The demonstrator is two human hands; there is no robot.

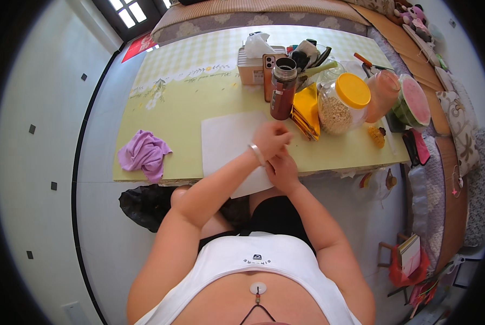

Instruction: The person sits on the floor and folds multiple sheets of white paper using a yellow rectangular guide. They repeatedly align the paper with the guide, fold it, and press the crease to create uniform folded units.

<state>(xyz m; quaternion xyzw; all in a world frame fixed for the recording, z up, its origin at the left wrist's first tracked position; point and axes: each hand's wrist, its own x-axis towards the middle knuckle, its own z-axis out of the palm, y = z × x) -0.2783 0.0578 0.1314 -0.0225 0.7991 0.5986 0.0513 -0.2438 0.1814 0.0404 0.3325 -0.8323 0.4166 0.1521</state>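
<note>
My left hand (272,138), with a pale bangle (257,154) at the wrist, is curled closed above the table. Close against it, just nearer to me, is my right hand (283,168), its fingers bent in under the left. Whatever the two hands may hold between them is hidden. Beneath them a large white sheet (223,135) lies on the table and hangs over its front edge. Just beyond my hands stand an uncapped dark red flask (282,95) and a folded golden packet (306,111).
A crumpled purple cloth (144,153) lies at the table's left. To the right stand a yellow-lidded jar of oats (342,105), an orange-pink container (382,93) and a cut watermelon (414,102). Behind the flask are a phone (268,65) and a tissue box (249,73).
</note>
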